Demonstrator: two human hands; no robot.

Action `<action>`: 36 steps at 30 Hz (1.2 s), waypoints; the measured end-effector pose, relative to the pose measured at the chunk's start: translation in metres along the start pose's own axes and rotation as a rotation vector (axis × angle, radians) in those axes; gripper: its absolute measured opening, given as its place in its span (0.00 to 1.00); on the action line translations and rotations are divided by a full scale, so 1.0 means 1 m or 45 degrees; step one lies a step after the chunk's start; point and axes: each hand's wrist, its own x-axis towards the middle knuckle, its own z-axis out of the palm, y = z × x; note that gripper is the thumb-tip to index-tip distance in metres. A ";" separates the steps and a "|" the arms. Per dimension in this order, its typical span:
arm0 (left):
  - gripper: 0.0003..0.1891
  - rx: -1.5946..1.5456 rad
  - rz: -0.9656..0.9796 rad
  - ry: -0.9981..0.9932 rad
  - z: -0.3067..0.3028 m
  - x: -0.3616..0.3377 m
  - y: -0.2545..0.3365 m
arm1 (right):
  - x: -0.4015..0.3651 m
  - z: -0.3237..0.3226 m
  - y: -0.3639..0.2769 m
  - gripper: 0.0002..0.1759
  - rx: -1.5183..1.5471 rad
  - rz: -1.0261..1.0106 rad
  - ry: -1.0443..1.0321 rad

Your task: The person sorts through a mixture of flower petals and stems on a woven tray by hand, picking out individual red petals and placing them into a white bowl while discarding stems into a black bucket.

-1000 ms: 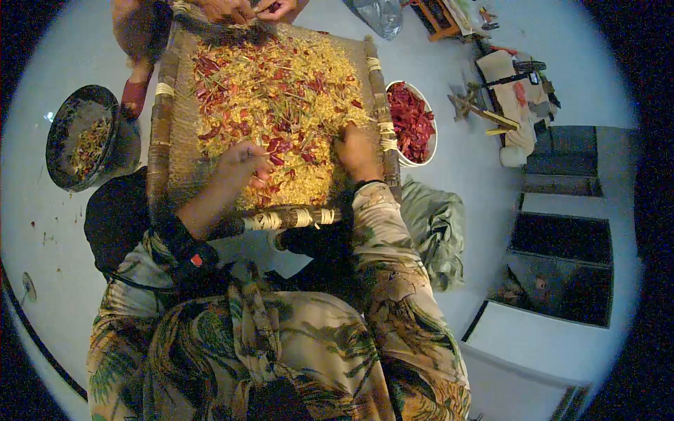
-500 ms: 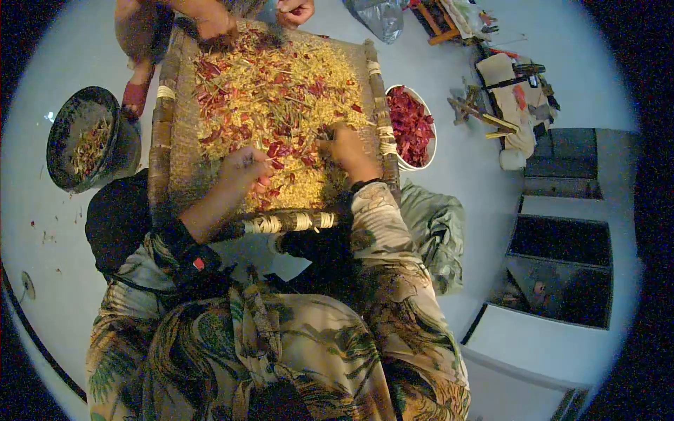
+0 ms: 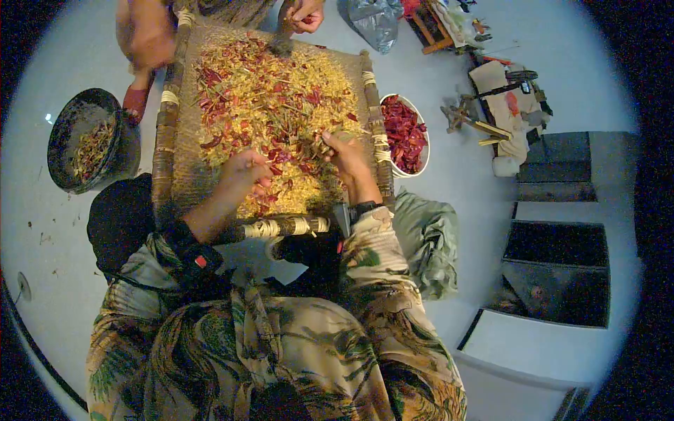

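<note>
A woven tray (image 3: 166,133) with a thick bound rim lies before me. Yellow seeds (image 3: 309,193) cover much of it, mixed with dried red chili pieces (image 3: 277,156) and thin stems. Over the near left part, my left hand (image 3: 246,177) hangs with curled fingertips pressed together; what they pinch is too small to make out. My right hand (image 3: 349,160), at the right side of the tray, has thumb and fingers closed on a small bunch of brownish dried stems (image 3: 314,148).
A black bucket (image 3: 130,151) with stems stands left. Beyond the right rim is a white bucket (image 3: 425,158) of red chili pieces (image 3: 404,133). Green cloth (image 3: 426,235) lies near my right arm. A co-worker's hand (image 3: 306,15) and arm (image 3: 149,45) are at the far side.
My right hand has turned, its thumb now up beside the stems. My left hand has barely moved. The co-worker's hand at the far left has drawn back from the tray. The view has shifted slightly.
</note>
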 end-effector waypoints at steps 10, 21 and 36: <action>0.03 -0.203 0.186 -0.212 -0.029 0.045 -0.070 | -0.052 0.042 -0.023 0.23 -0.367 -0.353 -0.041; 0.08 -0.026 0.044 0.086 -0.002 -0.008 0.015 | -0.032 0.040 0.023 0.08 -0.472 -0.350 -0.048; 0.21 -0.231 -0.036 -0.193 0.024 -0.047 0.050 | -0.093 0.107 -0.029 0.24 -1.221 -0.450 0.100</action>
